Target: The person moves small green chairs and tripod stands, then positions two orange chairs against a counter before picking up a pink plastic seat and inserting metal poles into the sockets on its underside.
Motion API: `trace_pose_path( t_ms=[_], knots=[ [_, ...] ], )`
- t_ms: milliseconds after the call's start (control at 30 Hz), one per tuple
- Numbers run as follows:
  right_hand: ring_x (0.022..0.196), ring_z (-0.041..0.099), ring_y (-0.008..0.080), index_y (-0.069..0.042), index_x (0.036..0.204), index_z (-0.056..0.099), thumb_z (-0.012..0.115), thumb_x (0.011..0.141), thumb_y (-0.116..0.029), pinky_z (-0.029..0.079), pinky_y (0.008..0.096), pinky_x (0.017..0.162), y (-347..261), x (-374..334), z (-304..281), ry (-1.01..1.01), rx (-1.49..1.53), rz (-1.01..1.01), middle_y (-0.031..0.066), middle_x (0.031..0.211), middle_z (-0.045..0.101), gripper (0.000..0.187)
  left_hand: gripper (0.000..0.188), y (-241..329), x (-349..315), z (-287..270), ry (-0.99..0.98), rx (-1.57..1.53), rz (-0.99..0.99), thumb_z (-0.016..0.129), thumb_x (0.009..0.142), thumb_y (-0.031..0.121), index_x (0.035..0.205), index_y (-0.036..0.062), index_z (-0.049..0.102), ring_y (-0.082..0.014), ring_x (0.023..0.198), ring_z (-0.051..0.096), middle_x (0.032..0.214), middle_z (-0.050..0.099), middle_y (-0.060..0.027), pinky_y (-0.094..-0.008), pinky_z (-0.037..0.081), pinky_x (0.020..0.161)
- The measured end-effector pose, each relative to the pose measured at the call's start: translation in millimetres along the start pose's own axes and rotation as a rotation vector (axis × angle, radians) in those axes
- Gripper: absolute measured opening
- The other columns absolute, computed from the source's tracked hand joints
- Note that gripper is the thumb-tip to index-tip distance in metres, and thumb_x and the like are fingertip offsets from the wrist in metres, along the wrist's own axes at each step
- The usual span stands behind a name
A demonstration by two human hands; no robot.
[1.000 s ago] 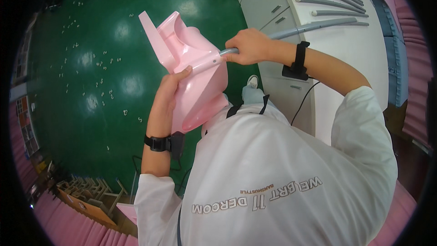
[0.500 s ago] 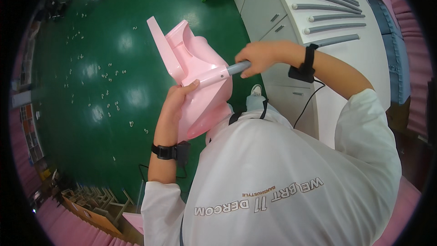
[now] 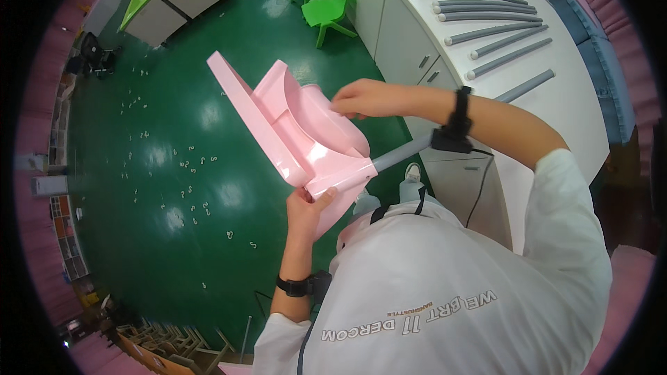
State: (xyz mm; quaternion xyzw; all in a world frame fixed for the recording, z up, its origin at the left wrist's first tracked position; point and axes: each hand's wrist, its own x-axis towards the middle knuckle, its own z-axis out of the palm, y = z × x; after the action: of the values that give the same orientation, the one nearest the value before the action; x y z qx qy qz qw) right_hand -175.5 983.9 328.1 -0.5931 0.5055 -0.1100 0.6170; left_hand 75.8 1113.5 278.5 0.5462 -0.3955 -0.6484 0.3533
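A large moulded pink plastic chair part point(image 3: 326, 149), with a hollow middle and a long flat bar along one side, is tilted in front of me. My left hand point(image 3: 306, 210) is closed around its lower socket, thumb on top. A grey tube point(image 3: 403, 154) sticks out of that socket to the right and passes under my right forearm. My right hand point(image 3: 358, 99) is off the tube, bent-fingered and slightly blurred at the part's far right rim. Whether it grips the rim is unclear.
On the white cabinet top point(image 3: 580, 107) at right lie several grey tubes point(image 3: 490, 17) with white end caps. Two green chairs point(image 3: 326, 8) stand on the green floor at the back. A green-topped white table point(image 3: 177, 0) is far left. Wooden chairs point(image 3: 174, 340) stand lower left.
My right hand has let go of the tube and moved up to the pink part's far rim. More of the tube now shows. The pink part has turned, and my view has shifted.
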Motion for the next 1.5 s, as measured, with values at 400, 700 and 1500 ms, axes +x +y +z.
trace_pose_path(
  t_ms=[400,700,1500],
  knots=[
    [0.092,0.062,0.021,0.006,0.116,0.054,0.057,0.09,-0.018,0.05,0.0339,0.078,-42.4,89.6,102.1,0.26,0.652,-0.101,0.0135,0.106,0.062,0.035,0.057,-10.1,8.4,-30.4,-0.06,0.365,0.072,0.077,0.069,0.006,0.116,-0.0107,0.049,-0.0162,0.096,0.059,0.109,0.06,-0.0138,-0.0296,0.047,0.083],
    [0.083,0.065,0.0205,0.004,0.102,0.063,0.062,0.086,-0.019,0.051,0.0332,0.073,-31.4,69.4,139.3,0.293,0.35,-0.326,0.0135,0.091,0.067,0.028,0.067,55.7,58.6,-99.1,-0.207,-0.824,-0.143,0.045,0.086,0.056,0.122,0.0002,0.049,-0.0274,0.106,0.056,0.118,0.056,-0.0147,-0.0434,0.043,0.095],
    [0.078,0.064,0.0375,0.001,0.089,0.066,0.064,0.077,-0.025,0.05,0.0426,0.072,-19.9,23.0,173.6,0.156,0.098,-0.572,0.0219,0.08,0.065,0.029,0.049,58.6,-11.6,-61.8,0.23,-0.044,0.247,0.048,0.091,0.03,0.127,-0.0027,0.044,-0.0256,0.109,0.052,0.122,0.051,-0.015,-0.039,0.044,0.095]
  ],
)
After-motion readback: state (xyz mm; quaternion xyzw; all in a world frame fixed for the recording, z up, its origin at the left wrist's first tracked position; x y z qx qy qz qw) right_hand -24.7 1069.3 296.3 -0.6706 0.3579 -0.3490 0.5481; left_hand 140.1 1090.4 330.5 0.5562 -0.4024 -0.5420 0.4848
